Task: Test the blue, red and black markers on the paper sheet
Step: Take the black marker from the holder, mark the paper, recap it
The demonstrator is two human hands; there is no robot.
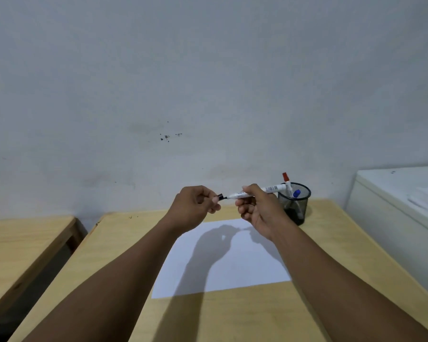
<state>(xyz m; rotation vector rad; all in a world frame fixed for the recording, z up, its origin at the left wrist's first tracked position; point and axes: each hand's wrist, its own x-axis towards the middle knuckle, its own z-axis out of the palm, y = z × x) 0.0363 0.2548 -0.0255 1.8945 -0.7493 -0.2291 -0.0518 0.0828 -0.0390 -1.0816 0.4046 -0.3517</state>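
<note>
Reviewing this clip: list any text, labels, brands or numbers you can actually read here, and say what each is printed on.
No text here can be read.
Black marker, held between both hands: a barcode and dark print on its white barrel, too small and blurred to read.
Red marker and blue marker in the mesh cup: no legible print.
Paper sheet: blank.

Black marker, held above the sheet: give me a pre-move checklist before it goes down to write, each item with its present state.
1. Black marker gripped by right hand: ok.
2. Cap pinched in left hand fingers: ok.
3. Cap fully off the tip: cannot tell.
4. Paper sheet flat on table, unmarked: ok.
5. Red marker and blue marker in mesh cup: ok.
</note>
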